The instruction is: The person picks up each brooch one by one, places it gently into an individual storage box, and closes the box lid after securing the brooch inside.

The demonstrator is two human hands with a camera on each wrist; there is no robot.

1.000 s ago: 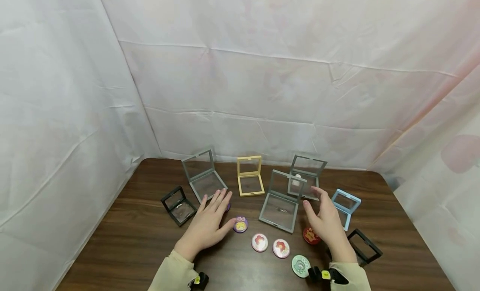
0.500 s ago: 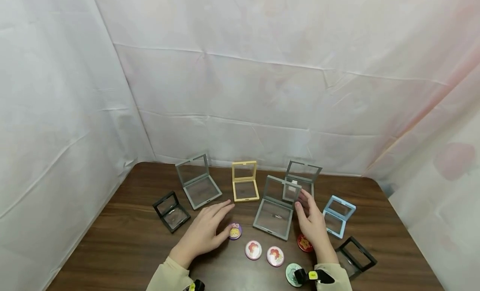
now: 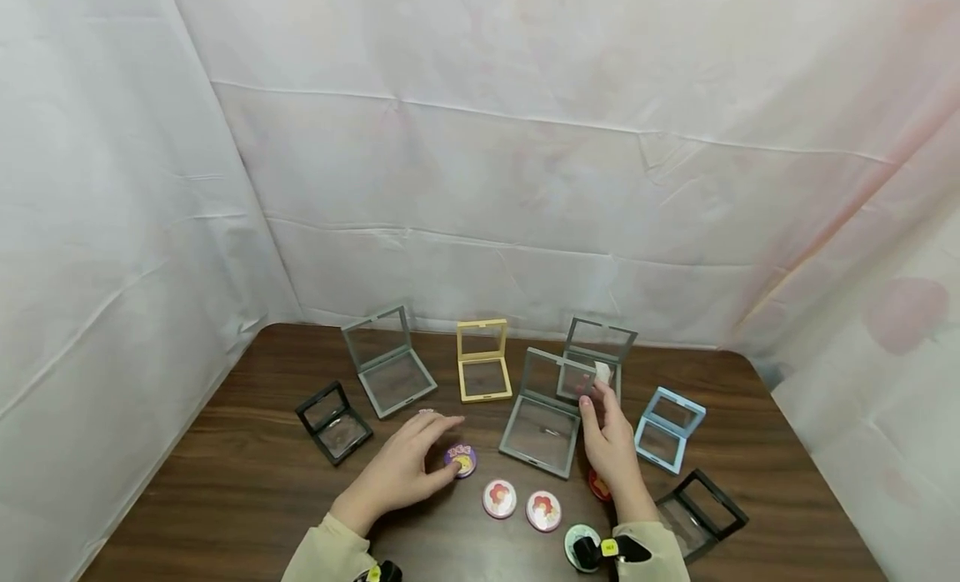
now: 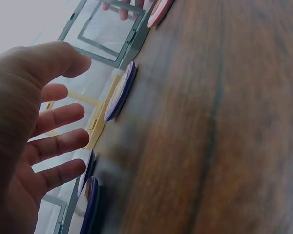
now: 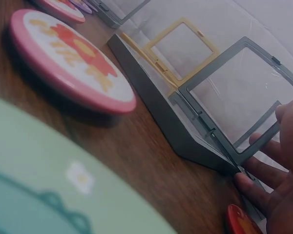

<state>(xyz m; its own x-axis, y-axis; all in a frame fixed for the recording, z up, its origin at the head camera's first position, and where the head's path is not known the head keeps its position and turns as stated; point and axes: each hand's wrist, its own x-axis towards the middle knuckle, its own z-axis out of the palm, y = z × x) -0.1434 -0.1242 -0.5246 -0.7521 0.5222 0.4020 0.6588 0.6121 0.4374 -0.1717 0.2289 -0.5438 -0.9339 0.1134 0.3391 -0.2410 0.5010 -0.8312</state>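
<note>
My right hand [image 3: 611,449] is at the right side of the front grey hinged display case [image 3: 531,436]. Its thumb is in front of the clear lid, and fingers show behind it. A small white piece [image 3: 602,372] stands just above the index finger; whether I pinch it or the lid, I cannot tell. Hovering over the table, my left hand [image 3: 401,469] has relaxed, spread fingers and holds nothing. Its thumb overlaps the view of a purple-rimmed button badge [image 3: 462,459]. In the left wrist view another badge [image 4: 89,207] lies beneath the fingers. A red badge [image 3: 599,485] is partly hidden by my right wrist.
Open display cases stand around: black [image 3: 343,432], grey [image 3: 396,383], yellow [image 3: 484,382], blue [image 3: 660,446], another black [image 3: 686,524] and a grey one [image 3: 626,342] at the back. Two flower badges [image 3: 499,499] and a green badge [image 3: 573,536] lie in front.
My right hand has moved left to the front grey case's lid. The white piece has shifted right relative to the back grey case. My left hand has drawn back slightly.
</note>
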